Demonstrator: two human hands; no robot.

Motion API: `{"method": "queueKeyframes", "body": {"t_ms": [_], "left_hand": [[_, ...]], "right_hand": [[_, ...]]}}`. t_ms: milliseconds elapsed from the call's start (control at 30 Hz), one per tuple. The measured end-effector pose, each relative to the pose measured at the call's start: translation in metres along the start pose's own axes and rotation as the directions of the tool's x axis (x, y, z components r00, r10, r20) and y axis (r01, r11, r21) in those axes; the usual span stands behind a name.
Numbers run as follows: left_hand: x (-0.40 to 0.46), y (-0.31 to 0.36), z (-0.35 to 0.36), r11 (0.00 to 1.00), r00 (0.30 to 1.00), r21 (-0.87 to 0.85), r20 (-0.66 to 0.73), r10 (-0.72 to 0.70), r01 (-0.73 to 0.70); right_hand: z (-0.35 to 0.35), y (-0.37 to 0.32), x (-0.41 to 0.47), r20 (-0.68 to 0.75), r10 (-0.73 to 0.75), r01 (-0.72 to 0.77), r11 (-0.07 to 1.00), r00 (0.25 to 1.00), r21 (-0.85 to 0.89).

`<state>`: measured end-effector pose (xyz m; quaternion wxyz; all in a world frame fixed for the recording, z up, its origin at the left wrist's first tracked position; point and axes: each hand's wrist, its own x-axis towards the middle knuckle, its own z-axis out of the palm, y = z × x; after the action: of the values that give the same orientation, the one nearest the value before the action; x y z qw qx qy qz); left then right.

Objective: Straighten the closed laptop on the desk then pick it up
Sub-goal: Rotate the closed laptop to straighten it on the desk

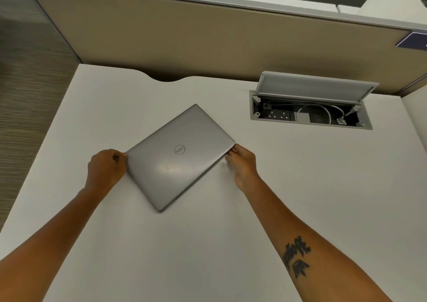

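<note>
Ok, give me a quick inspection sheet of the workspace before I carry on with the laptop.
Surface: white desk, flat, bare around the laptop.
Job's things: closed silver laptop, lying flat, turned diagonally to the desk edge, not yet straightened or lifted.
Clutter: nothing seen.
Hands: left hand at the laptop's left corner; right hand at its right corner, fingers on the edge.
Cables: white cable coiled inside the open socket box, lid raised; none on the desk top.
Surroundings: beige partition behind the desk; carpet to the left.
</note>
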<state>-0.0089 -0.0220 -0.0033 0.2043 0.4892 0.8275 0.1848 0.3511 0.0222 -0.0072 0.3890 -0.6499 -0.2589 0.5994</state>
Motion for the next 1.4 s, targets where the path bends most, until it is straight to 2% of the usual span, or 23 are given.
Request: {"method": "queueKeyframes", "body": {"t_ms": [367,600,933,1400], "left_hand": [[-0.014,-0.010,0.005,0.999,0.998,0.032,0.045,0.037,-0.039],[0.005,0.034,0.021,0.993,0.976,0.022,0.190,0.107,-0.113],[0.034,0.088,0.035,0.984,0.937,-0.056,0.301,0.177,-0.168],[0.027,0.087,0.040,0.981,0.952,-0.167,0.273,0.139,-0.096]], "right_hand": [[0.005,0.007,-0.012,0.044,0.022,-0.021,0.999,0.999,-0.032],[0.022,0.033,-0.049,0.051,0.061,-0.057,0.995,0.997,-0.081],[0.042,0.047,-0.087,0.054,0.113,-0.108,0.990,0.992,-0.088],[0.042,0.050,-0.082,0.122,0.075,-0.061,0.991,0.990,-0.121]]}}
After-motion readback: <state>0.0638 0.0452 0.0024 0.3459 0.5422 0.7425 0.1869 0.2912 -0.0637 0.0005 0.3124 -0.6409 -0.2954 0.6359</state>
